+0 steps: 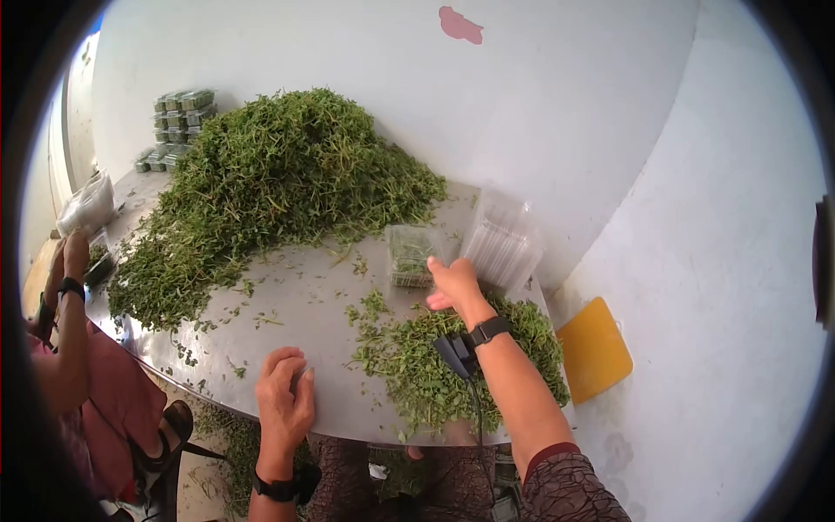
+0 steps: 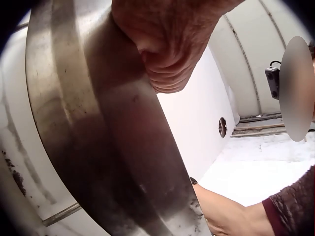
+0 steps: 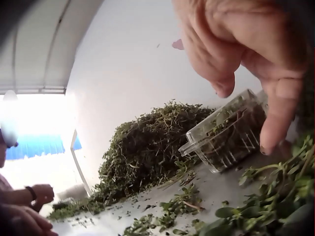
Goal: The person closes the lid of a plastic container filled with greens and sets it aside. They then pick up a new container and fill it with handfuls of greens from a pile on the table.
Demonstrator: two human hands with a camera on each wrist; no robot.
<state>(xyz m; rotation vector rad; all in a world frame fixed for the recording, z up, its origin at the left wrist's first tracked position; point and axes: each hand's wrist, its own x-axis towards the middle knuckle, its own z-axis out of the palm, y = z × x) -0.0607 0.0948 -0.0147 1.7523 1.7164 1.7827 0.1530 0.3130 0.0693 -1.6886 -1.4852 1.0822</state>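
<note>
Box of greens (image 1: 409,257) sits just beside the spread right hand (image 1: 456,283), well apart from the loosely curled left hand (image 1: 283,402).

Filled box (image 1: 409,248): here, on the table (image 1: 304,300)
Leaf heap (image 1: 287,174): sprawling left of the box
Stacked packs (image 1: 184,117): away, far left of the box
Tray stack (image 1: 503,244): just right of the box
Smaller heap (image 1: 435,365): in front of the box
Right hand (image 1: 457,287): here, at the box's right

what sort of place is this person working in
Probably a small produce-packing room: a big heap of leafy greens lies on a metal table, with filled clear boxes stacked behind it at the wall.
</note>
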